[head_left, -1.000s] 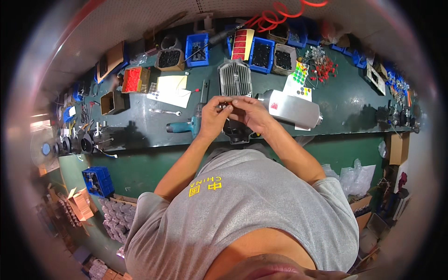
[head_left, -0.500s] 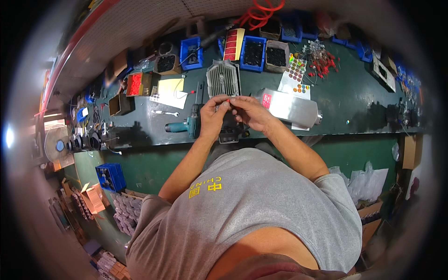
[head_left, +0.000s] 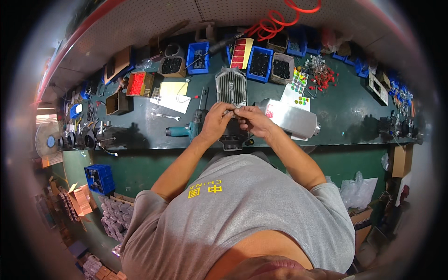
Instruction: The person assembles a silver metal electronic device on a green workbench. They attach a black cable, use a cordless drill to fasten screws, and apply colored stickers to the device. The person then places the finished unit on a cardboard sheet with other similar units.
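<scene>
My left hand [head_left: 216,123] and my right hand [head_left: 255,123] meet above the bench, fingertips pinched together. Whatever lies between them is too small or too hidden to name. Just beyond the fingers lies a finned grey metal housing [head_left: 231,84], its near end covered by the hands. Below them, at the bench's front edge, sits a black part [head_left: 232,142]. A teal cordless drill [head_left: 179,131] rests beside my left wrist. To the right of my right hand lies a smooth silver metal housing [head_left: 295,120] with a red label.
Blue bins [head_left: 259,64] and cardboard boxes of small black parts [head_left: 282,69] line the back. Red-capped pieces [head_left: 322,79] lie heaped behind a sticker sheet [head_left: 297,89]. At left are a wrench [head_left: 166,116], paper [head_left: 173,95] and a box of red parts [head_left: 138,84]. A red coiled hose [head_left: 273,23] hangs above.
A small red piece showed at my fingertips earlier; now it is out of sight. My hands stay together, fingers slightly shifted, and the whole view has moved a little.
</scene>
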Motion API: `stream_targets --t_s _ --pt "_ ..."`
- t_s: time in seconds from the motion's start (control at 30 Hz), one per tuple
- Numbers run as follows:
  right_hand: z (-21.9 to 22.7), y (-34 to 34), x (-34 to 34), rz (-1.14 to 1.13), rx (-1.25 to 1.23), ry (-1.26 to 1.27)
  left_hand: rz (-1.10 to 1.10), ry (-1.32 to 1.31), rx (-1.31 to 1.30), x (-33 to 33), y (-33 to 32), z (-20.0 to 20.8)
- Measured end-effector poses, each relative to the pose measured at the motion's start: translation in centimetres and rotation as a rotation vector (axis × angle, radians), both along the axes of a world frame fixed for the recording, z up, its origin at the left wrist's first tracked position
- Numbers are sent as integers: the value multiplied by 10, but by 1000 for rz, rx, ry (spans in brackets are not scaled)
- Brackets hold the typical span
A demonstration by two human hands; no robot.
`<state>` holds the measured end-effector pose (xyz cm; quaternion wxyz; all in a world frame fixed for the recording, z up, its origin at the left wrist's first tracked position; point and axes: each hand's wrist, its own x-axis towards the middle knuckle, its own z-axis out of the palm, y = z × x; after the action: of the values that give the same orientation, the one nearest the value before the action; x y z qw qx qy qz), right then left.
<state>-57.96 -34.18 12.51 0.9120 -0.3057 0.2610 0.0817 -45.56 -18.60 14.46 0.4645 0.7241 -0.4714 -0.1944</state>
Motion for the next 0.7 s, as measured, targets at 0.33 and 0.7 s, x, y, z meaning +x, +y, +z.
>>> stream_targets --t_s 0.33,0.7 --pt "5 0 40 192 -286 -75 -224 959 250 66 21 -7" --pt "-23 -18 115 95 -660 51 194 1054 151 119 -20 -66"
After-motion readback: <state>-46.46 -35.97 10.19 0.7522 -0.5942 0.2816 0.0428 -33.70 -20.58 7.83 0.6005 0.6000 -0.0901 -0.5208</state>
